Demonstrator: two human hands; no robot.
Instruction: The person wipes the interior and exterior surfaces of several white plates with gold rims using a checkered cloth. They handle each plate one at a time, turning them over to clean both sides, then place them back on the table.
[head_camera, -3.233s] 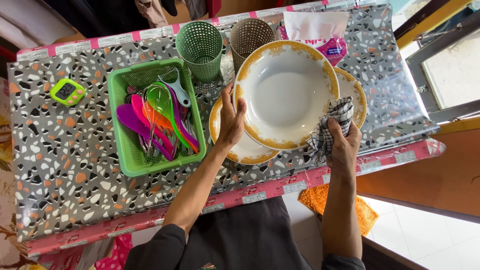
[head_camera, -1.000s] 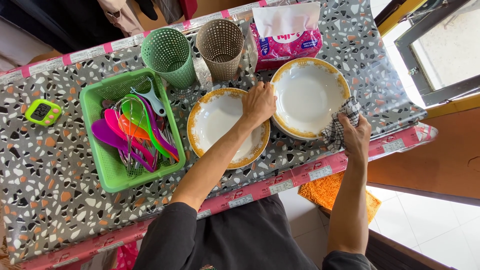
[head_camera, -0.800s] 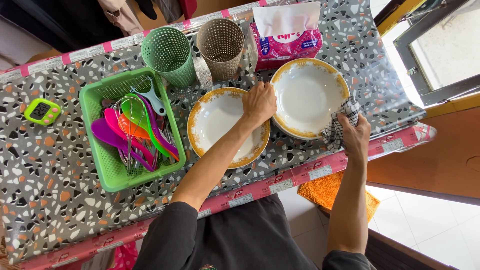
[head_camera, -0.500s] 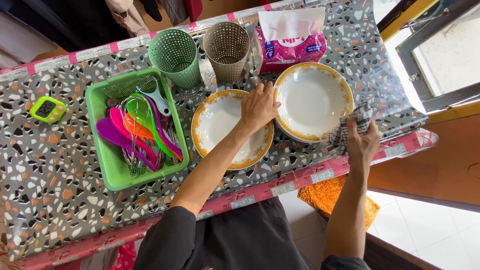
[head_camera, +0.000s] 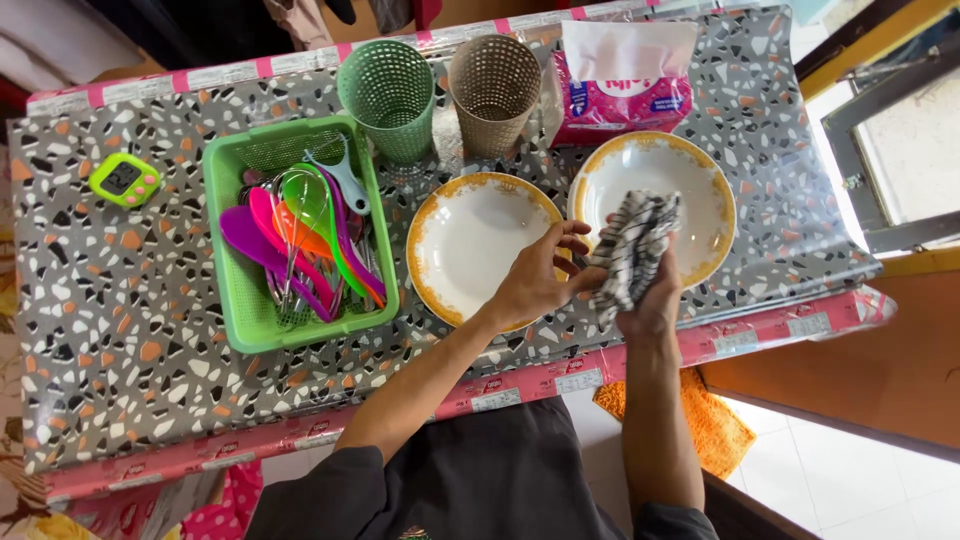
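Right hand (head_camera: 650, 300) just swung the checked cloth (head_camera: 630, 250), gripped, over from 3 o'clock; left hand (head_camera: 535, 285), fingers loose, meets it above the left plate (head_camera: 465, 245).

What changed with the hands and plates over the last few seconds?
The lifted plate was set down right of the other plate. The left hand released it and now meets the checked cloth, raised over the right plate by the right hand. The green basket is unchanged.
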